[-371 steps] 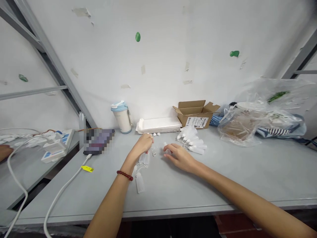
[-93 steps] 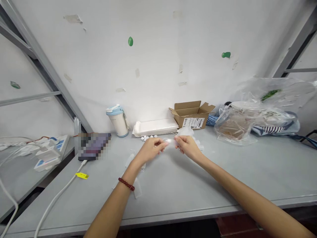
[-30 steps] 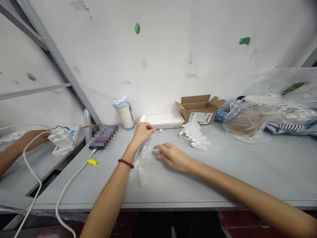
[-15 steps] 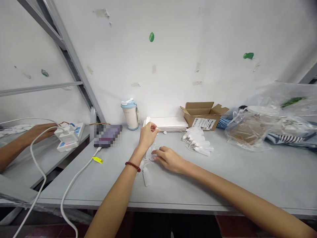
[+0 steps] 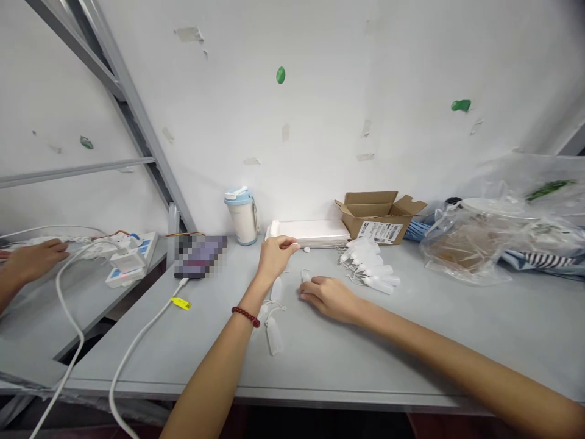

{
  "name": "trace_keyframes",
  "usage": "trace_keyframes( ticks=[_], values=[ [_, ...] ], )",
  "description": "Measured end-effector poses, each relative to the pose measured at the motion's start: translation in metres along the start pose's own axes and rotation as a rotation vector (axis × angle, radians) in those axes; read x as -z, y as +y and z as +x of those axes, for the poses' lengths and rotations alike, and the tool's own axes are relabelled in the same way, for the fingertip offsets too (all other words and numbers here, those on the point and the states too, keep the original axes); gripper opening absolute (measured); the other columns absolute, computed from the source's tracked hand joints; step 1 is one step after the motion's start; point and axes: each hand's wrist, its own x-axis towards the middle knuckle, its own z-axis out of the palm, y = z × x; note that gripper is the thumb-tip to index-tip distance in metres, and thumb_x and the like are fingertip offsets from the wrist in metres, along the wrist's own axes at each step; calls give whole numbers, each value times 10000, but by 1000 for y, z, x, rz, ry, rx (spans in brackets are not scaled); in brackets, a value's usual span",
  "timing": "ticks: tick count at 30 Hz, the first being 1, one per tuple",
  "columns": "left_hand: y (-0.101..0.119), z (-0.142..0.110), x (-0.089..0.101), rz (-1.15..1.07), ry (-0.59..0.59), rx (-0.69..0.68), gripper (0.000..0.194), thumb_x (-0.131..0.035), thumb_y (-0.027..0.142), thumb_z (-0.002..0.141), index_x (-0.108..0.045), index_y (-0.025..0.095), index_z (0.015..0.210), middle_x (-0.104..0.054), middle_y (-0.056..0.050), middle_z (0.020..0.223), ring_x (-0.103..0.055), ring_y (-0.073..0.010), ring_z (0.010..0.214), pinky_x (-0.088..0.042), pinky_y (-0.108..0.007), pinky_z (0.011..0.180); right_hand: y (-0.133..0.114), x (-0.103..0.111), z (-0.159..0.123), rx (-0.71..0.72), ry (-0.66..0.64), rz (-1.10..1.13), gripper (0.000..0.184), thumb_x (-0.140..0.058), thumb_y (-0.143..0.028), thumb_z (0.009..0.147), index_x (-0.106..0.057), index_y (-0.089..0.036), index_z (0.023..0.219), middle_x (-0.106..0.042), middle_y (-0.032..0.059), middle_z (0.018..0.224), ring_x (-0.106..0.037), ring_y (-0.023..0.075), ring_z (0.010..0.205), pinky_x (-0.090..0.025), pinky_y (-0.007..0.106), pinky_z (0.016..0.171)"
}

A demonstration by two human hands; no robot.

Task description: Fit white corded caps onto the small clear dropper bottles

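Observation:
My left hand [image 5: 274,256], with a red bead bracelet on its wrist, hovers over the grey table [image 5: 411,341], fingertips pinched on a small white cap [image 5: 295,247]. My right hand [image 5: 326,296] rests on the table just right of it, fingers curled around a small clear plastic bottle [image 5: 305,277]. A few more small clear bottles [image 5: 273,332] lie below my left wrist. A pile of several similar bottles [image 5: 372,265] lies to the right of my hands.
At the back stand a blue-lidded cup [image 5: 242,214], a stack of white trays [image 5: 313,232], a cardboard box [image 5: 378,214] and clear plastic bags [image 5: 484,238]. A phone [image 5: 200,256] with a white cable [image 5: 137,347] lies left. Another person's hand [image 5: 31,259] rests near a power strip [image 5: 130,259].
My left hand drew back slightly from the trays with a white cap in its fingertips. My right hand slid a little right and closed on a small bottle. The other person's hand moved left.

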Motion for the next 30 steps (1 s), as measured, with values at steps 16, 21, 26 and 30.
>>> trace_keyframes(
  ticks=[16,21,26,30],
  values=[
    [11,-16,-9,-308,-465,169,266,-708,305,677,-721,150,893,-690,-87,988,-587,-153,814,-475,-311,784,15,20,-34,36,279,169,202,-383,-209,915,-572,-182,982,-599,84,863,-544,174,783,-415,273,687],
    [15,-17,-6,-312,-560,137,244,-685,310,699,-727,156,883,-651,-105,1128,-583,-173,877,-465,-332,827,14,24,-33,-10,251,360,169,-429,-118,813,-546,-196,905,-590,35,822,-524,135,697,-413,250,668],
    [16,-16,-5,-293,-534,127,246,-707,295,672,-718,157,875,-675,-95,1029,-591,-183,879,-475,-337,825,17,28,-32,-82,204,599,131,-423,-110,758,-508,-206,788,-553,-18,721,-496,110,638,-398,216,606],
    [17,-16,-5,-244,-529,143,236,-708,312,673,-725,163,854,-687,-73,907,-586,-152,763,-481,-334,806,19,33,-32,-97,194,761,92,-411,-139,754,-475,-201,732,-537,-17,709,-495,124,687,-404,253,688]
  ],
)
